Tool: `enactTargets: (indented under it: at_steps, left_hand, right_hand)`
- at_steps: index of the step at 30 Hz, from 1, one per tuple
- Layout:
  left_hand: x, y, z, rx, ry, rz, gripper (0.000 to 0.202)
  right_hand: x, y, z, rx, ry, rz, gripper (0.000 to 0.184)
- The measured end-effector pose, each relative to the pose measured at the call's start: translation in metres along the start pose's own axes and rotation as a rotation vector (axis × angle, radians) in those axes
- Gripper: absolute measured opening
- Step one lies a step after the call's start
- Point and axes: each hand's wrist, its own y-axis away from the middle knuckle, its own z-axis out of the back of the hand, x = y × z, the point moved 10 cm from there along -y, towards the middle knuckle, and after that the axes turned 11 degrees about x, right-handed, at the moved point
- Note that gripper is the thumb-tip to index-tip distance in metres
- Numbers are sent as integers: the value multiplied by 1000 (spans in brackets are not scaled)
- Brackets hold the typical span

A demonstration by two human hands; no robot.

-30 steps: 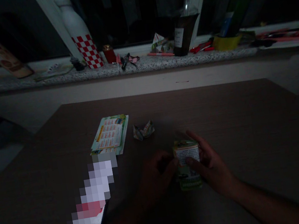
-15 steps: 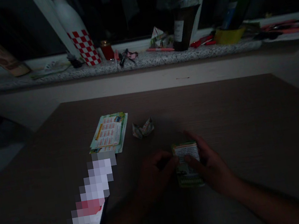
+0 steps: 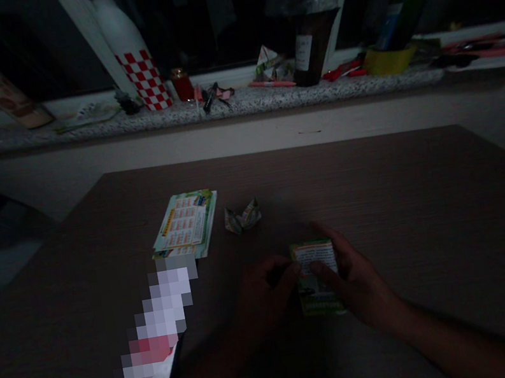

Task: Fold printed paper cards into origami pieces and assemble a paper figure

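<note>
A small green printed paper [image 3: 316, 278] lies folded on the dark wooden table [image 3: 379, 193] in front of me. My right hand [image 3: 352, 279] rests on its right side, thumb pressing on the top of it, fingers curled over the far edge. My left hand [image 3: 263, 293] is closed at the paper's left edge, fingertips touching it. A small folded paper figure [image 3: 242, 217] sits just beyond the hands. A stack of green printed leaflets [image 3: 185, 224] lies to the left of it.
A blurred-out flat object [image 3: 153, 331] lies at the near left of the table. The stone windowsill [image 3: 201, 112] behind holds a red-and-white checked bottle [image 3: 134, 60], a dark bottle [image 3: 310, 44], a yellow tape roll [image 3: 386, 59], pens and small clutter. The scene is very dim.
The paper's upper fold has been pressed flatter onto the table, and my right thumb has slid slightly across it. The view shifted a little downward.
</note>
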Motion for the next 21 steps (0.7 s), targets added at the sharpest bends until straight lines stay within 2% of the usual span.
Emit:
enactTargets:
  at_steps: [13, 21]
  left_hand:
    - [0, 1, 0, -9, -48, -10, 24]
    - [-1, 1, -1, 0, -33, -8, 24]
  right_hand:
    - [-5, -1, 1, -11, -59, -36, 61]
    - [2, 1, 1, -40, -24, -26, 63]
